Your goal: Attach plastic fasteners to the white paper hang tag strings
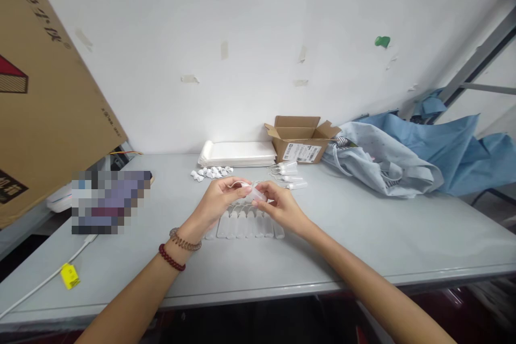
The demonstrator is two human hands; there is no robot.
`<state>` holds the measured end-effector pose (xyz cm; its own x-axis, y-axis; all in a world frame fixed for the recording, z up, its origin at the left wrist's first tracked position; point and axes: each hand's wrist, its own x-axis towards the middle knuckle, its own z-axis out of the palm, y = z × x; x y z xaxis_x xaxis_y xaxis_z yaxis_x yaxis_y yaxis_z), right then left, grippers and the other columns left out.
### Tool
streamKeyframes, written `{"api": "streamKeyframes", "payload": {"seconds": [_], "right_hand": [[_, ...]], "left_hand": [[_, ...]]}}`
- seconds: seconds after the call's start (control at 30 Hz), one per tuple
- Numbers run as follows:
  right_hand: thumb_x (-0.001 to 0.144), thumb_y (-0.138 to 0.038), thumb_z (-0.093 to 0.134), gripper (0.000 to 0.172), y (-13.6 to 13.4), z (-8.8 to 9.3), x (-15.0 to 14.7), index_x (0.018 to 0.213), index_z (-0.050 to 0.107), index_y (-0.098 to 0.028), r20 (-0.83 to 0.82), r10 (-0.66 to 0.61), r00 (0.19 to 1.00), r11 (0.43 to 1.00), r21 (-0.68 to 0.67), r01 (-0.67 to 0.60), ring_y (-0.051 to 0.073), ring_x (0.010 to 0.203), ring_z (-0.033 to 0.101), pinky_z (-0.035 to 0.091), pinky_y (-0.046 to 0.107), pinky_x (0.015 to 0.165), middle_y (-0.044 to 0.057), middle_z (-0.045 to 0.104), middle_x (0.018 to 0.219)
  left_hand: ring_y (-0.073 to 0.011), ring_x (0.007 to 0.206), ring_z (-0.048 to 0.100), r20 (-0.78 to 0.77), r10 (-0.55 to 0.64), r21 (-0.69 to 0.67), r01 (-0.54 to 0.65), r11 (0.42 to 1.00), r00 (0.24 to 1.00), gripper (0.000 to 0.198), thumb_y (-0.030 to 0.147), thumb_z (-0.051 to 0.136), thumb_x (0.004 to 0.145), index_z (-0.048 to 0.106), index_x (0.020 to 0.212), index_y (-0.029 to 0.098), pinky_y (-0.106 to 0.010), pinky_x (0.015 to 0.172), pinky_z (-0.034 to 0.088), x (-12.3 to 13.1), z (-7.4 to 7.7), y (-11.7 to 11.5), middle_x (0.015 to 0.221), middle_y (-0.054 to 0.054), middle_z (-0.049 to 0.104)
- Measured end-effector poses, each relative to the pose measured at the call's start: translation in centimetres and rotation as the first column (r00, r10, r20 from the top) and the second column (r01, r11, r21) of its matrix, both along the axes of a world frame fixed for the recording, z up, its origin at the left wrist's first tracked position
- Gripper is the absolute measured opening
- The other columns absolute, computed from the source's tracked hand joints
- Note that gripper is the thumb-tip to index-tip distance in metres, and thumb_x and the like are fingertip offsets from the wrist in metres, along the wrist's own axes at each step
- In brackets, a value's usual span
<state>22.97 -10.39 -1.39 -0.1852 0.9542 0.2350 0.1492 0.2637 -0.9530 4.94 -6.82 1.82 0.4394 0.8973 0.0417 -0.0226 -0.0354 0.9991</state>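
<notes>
A small translucent plastic tube [258, 195] is held up between my two hands above the table. My right hand [285, 208] is closed, thumb and fingers pinching the tube's body. Closed as well, my left hand [215, 201] pinches the tube's white end, where a thin white cord loops out; its fingertips partly hide that end. Just below my hands lies a row of similar white-capped tubes [245, 226] with cords, side by side on the table. Small white pieces [212, 173] are scattered behind my left hand. Several more corded tubes [292, 178] lie behind my right hand.
At the wall, a stack of white flat sheets or bags [242, 154] sits beside an open cardboard box [300, 142]. A light blue cloth bag [374, 161] lies right. A large carton [48, 91] leans left, near a pixelated item [113, 201] and white cable [48, 277] on the grey table [342, 242].
</notes>
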Motion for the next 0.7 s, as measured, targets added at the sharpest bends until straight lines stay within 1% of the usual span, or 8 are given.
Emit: {"api": "streamKeyframes", "payload": {"seconds": [0.13,0.2,0.3,0.37,0.43,0.5,0.57,0.7], "right_hand": [[0.084,-0.038,0.057,0.025,0.1,-0.2,0.2,0.100,0.061,-0.019,0.107,-0.111,0.988,0.990,0.099,0.100,0.016,0.070,0.054,0.043,0.026,0.055,0.003,0.059,0.076],[0.085,-0.038,0.056,0.025,0.0,-0.2,0.4,0.100,0.063,-0.020,0.122,-0.146,0.982,0.980,0.151,0.127,0.018,0.070,0.055,0.044,0.028,0.055,0.004,0.060,0.075],[0.084,-0.037,0.057,0.024,0.0,-0.1,0.5,0.100,0.064,-0.021,0.112,-0.167,0.980,0.967,0.212,0.141,0.018,0.067,0.054,0.043,0.029,0.055,0.004,0.061,0.073],[0.084,-0.037,0.057,0.023,0.0,-0.1,0.6,0.099,0.065,-0.021,0.118,-0.170,0.978,0.962,0.234,0.139,0.018,0.064,0.053,0.042,0.029,0.055,0.004,0.061,0.073],[0.085,-0.037,0.056,0.023,0.0,-0.2,0.7,0.098,0.065,-0.021,0.143,-0.180,0.973,0.959,0.244,0.142,0.016,0.061,0.051,0.040,0.029,0.055,0.004,0.062,0.074],[0.087,-0.039,0.053,0.025,0.1,-0.3,0.9,0.097,0.065,-0.019,0.166,-0.180,0.970,0.966,0.218,0.142,0.015,0.057,0.047,0.037,0.028,0.054,0.003,0.059,0.069],[0.088,-0.042,0.050,0.029,0.2,-0.4,1.0,0.096,0.064,-0.017,0.141,-0.145,0.979,0.982,0.138,0.126,0.012,0.051,0.042,0.034,0.026,0.049,-0.001,0.050,0.059],[0.084,-0.052,0.052,0.035,0.5,-0.3,1.0,0.087,0.060,-0.017,-0.061,-0.059,0.996,0.996,-0.064,0.055,0.009,0.042,0.032,0.028,0.023,0.040,-0.006,0.034,0.052]], "left_hand": [[-0.0179,0.077,0.059,-0.058,0.058,0.012,-0.058,0.998,0.997,0.024,0.039,0.070,0.075,0.071,0.083,0.016,-0.030,0.076,0.045,-0.1,0.2,0.1,0.081,-0.006,0.066],[-0.0180,0.070,0.060,-0.097,0.065,0.005,-0.064,0.998,0.993,0.028,0.043,0.068,0.075,0.070,0.077,0.014,-0.031,0.070,0.047,-0.2,0.2,0.1,0.074,-0.007,0.066],[-0.0172,0.061,0.059,-0.150,-0.003,0.004,0.003,1.000,0.989,0.037,0.049,0.062,0.078,0.067,0.071,0.014,-0.030,0.059,0.048,-0.2,0.2,0.2,0.070,-0.008,0.065],[-0.0162,0.057,0.059,-0.191,-0.034,0.048,0.044,0.998,0.981,0.039,0.050,0.058,0.081,0.065,0.067,0.014,-0.028,0.055,0.046,-0.1,0.1,0.1,0.068,-0.007,0.064],[-0.0160,0.056,0.058,-0.243,-0.028,0.123,0.060,0.991,0.970,0.039,0.048,0.055,0.084,0.064,0.066,0.015,-0.028,0.056,0.045,-0.1,-0.1,0.0,0.063,-0.005,0.062],[-0.0167,0.059,0.058,-0.290,0.004,0.213,0.060,0.975,0.957,0.036,0.045,0.054,0.085,0.064,0.067,0.016,-0.027,0.058,0.044,0.0,-0.3,-0.2,0.063,-0.005,0.062],[-0.0179,0.065,0.058,-0.314,0.041,0.299,0.058,0.953,0.948,0.028,0.040,0.053,0.086,0.066,0.074,0.018,-0.027,0.062,0.042,0.1,-0.6,-0.4,0.067,-0.004,0.064],[-0.0192,0.073,0.057,-0.286,0.103,0.429,0.032,0.903,0.953,0.015,0.030,0.057,0.084,0.068,0.089,0.021,-0.028,0.070,0.041,0.3,-0.8,-0.7,0.079,-0.004,0.066]]}}
